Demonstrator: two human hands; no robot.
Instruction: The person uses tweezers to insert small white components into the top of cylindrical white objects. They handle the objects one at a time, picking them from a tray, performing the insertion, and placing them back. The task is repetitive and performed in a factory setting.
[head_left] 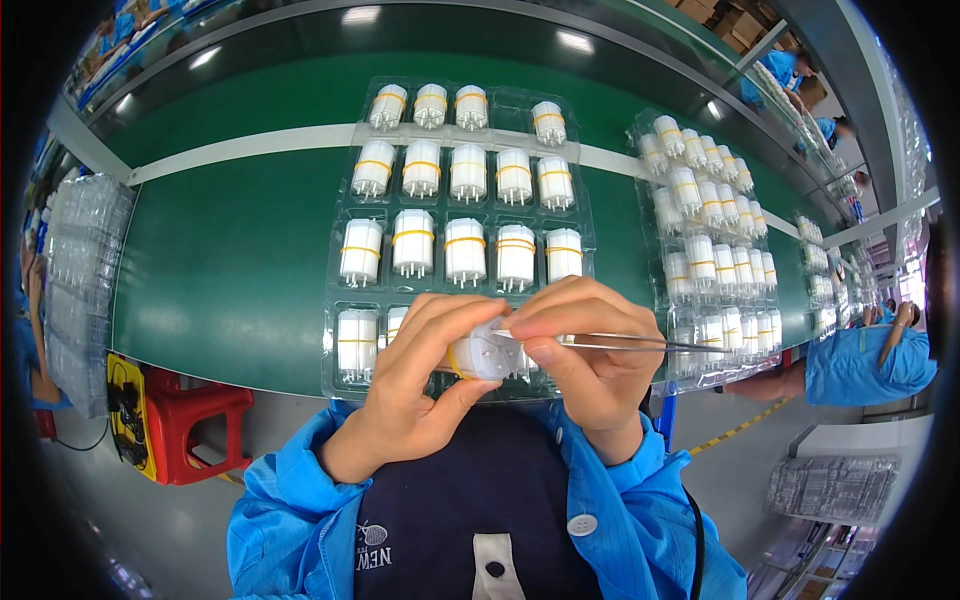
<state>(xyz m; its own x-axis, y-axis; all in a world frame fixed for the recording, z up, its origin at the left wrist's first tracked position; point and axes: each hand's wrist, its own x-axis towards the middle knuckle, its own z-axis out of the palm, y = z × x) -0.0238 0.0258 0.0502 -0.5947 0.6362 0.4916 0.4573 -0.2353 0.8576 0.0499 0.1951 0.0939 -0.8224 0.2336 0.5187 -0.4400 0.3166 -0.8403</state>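
My left hand (402, 398) is closed around a white cylindrical plug-like unit (478, 358) with a yellow band. The unit is tilted so that its pinned end faces right, toward my other hand. Between the thumb and fingers of my right hand (602, 378) is a pair of metal tweezers (648, 344), its thin end pointing right. Its other end meets the face of the unit; what it touches there is hidden by my fingers. Just beyond both hands lies a clear plastic tray (512, 108) with rows of similar banded white units (469, 173).
A second clear tray of white units (712, 205) lies to the right on the green work surface (230, 250). Stacked clear trays (85, 290) stand at the far left. A red stool (200, 415) is below the bench edge. People in blue sit on the right and left.
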